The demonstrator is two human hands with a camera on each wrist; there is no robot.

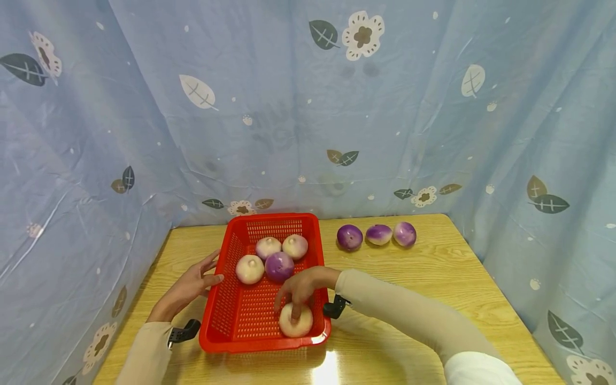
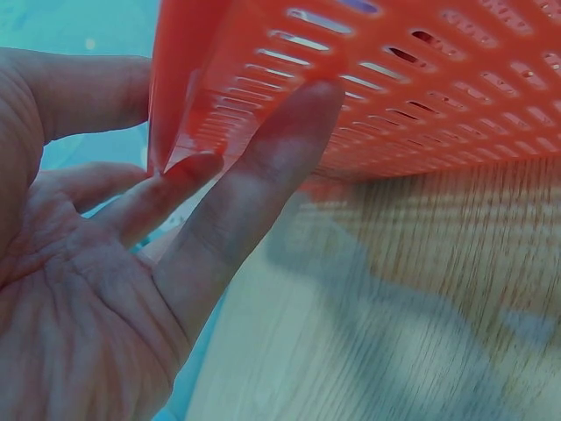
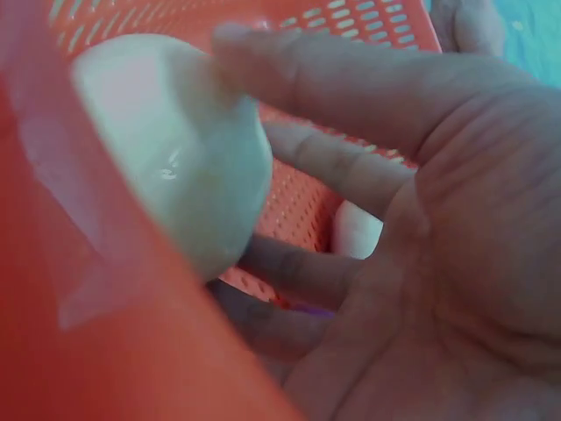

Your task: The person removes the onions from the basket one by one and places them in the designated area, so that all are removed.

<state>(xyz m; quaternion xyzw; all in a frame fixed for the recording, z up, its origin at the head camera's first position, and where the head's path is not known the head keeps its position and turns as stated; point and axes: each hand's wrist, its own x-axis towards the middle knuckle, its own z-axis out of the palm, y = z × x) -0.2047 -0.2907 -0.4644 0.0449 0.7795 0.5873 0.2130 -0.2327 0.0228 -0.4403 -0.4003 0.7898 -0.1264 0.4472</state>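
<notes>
1. Red plastic perforated basket (image 1: 260,346) sits on the light wood-grain counter (image 1: 385,278), left of centre, far rim by the counter's far edge.
2. Right hand (image 1: 303,286) reaches in over the basket's right rim and holds a round cream-white onion-shaped vegetable (image 1: 303,327) in the basket's near right corner. Fingers bent round it, thumb on the opposite side, gaps between fingers.
3. Left hand (image 1: 194,280) at the basket's left side. Fingers spread, fairly straight, touching rim and outer wall.
4. Four more onion-shaped vegetables clustered in the basket's far half: white one with purple tint at left (image 1: 249,269), two pale purple-white ones at the back (image 1: 268,248) (image 1: 295,246), glossy purple one in front of those (image 1: 279,267).
5. On counter, right of basket near far edge, a row of three: dark purple round one (image 1: 349,237), purple-and-white oblong one (image 1: 379,234), purple-and-white rounded one (image 1: 405,234). Last two close together.
6. Blue curtain (image 1: 279,133) with leaf and flower prints behind the counter and along both sides.
</notes>
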